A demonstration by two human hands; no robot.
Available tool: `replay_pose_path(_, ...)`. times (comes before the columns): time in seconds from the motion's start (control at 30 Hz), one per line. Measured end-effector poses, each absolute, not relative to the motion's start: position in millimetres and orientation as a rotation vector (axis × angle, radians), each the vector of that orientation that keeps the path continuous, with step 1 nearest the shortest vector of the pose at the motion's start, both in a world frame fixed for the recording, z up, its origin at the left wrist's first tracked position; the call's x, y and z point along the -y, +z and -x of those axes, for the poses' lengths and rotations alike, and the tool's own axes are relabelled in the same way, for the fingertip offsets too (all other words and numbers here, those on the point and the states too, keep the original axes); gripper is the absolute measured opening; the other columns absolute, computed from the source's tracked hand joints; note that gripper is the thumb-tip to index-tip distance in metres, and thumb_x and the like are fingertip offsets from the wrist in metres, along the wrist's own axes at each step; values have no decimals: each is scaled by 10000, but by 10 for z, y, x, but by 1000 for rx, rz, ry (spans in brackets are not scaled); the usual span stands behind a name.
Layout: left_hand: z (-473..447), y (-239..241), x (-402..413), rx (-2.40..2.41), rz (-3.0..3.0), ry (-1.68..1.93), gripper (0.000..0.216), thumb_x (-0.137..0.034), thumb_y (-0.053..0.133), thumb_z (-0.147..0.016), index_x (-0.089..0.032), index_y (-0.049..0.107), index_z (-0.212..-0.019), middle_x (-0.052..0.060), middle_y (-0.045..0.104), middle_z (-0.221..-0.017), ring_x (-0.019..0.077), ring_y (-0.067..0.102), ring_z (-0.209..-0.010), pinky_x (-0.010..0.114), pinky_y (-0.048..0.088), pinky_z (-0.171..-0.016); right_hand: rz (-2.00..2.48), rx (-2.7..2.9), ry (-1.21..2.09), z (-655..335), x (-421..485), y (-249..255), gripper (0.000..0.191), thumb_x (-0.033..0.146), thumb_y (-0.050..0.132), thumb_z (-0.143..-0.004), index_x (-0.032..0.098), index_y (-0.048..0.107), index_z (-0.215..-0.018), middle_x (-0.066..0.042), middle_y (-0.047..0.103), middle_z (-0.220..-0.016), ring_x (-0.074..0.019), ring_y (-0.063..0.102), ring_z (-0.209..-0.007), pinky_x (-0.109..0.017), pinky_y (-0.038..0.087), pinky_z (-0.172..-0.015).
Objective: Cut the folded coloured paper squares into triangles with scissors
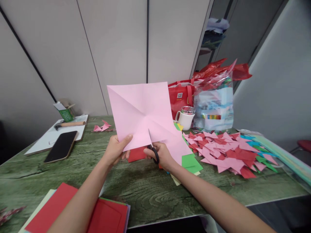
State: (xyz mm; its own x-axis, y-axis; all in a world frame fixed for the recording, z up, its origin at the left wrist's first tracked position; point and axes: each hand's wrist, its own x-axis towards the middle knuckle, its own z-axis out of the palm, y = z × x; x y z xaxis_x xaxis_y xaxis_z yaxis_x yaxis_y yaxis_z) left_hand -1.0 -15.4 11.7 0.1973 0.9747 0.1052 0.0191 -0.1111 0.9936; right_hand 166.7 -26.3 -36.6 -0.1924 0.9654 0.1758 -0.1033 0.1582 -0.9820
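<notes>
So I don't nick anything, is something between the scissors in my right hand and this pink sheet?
Nothing visible is. One blade of the scissors, held in the right hand, shows across the front of the pink sheet near its lower edge. The left hand grips that edge farther left, beside the blade.

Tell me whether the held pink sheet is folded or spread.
Spread: the pink sheet is opened out in the left hand, with crease lines crossing its face.
</notes>
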Motion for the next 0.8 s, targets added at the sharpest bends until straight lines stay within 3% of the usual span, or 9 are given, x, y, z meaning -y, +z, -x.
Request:
replay_pose_path(0.67, 13, 119, 158, -1018, -1401, 1131, 338, -364, 570, -713, -140, 523, -465, -18, 445, -243, 46, 320, -187, 154, 187, -227, 923, 1325, 1276, -1673, 255, -378, 375, 479, 682, -522, 148, 530, -613, 46, 481, -450, -86, 450, -427, -218, 388, -420)
replay_pose_path(0.8, 38, 109, 132, -947, -1492, 1104, 344, -356, 559, -728, -132, 545, -467, 12, 507, -305, 80, 419, -252, 180, 300, -278, 941, 1331, 1251, -1685, 245, -380, 373, 472, 684, -525, 145, 525, -608, 37, 497, -448, -83, 443, -414, -209, 361, -402)
